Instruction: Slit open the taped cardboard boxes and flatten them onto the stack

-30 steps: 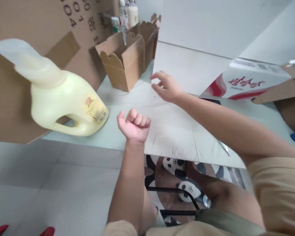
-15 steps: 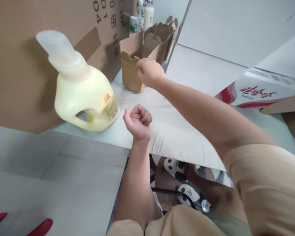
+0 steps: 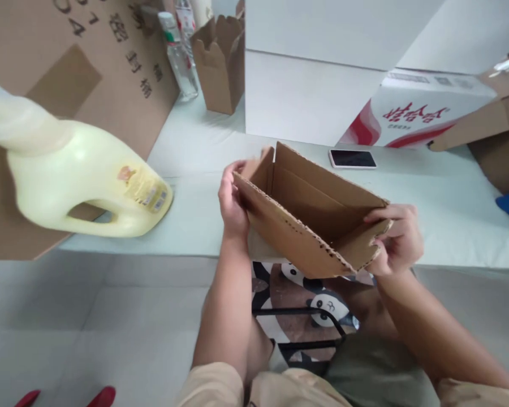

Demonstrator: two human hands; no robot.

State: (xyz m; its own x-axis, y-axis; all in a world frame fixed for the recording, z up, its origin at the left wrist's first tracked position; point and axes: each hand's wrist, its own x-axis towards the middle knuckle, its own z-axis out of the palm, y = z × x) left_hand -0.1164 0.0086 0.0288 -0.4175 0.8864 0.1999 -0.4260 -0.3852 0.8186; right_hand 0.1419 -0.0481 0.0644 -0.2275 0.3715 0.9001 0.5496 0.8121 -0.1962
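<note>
A small open cardboard box [image 3: 305, 217] is held over the near edge of the pale table [image 3: 195, 220], tilted with its open side up. My left hand [image 3: 231, 200] grips its left end, fingers curled round the flap. At the box's right end my right hand [image 3: 396, 240] pinches the corrugated flap. A pale yellow detergent jug [image 3: 85, 183] with a handle stands on the table to the left of my left hand.
A big brown carton wall [image 3: 68, 73] rises behind the jug. Other small cardboard boxes [image 3: 220, 62] and a clear bottle [image 3: 180, 53] stand at the back. A phone [image 3: 352, 159] lies on the table, a red-and-white carton [image 3: 411, 116] behind it. Panda-print seat below.
My right hand reached to the small boxes at the back, took one and brought it to the table's near edge. My left hand, a fist before, now grips the box's left end.
</note>
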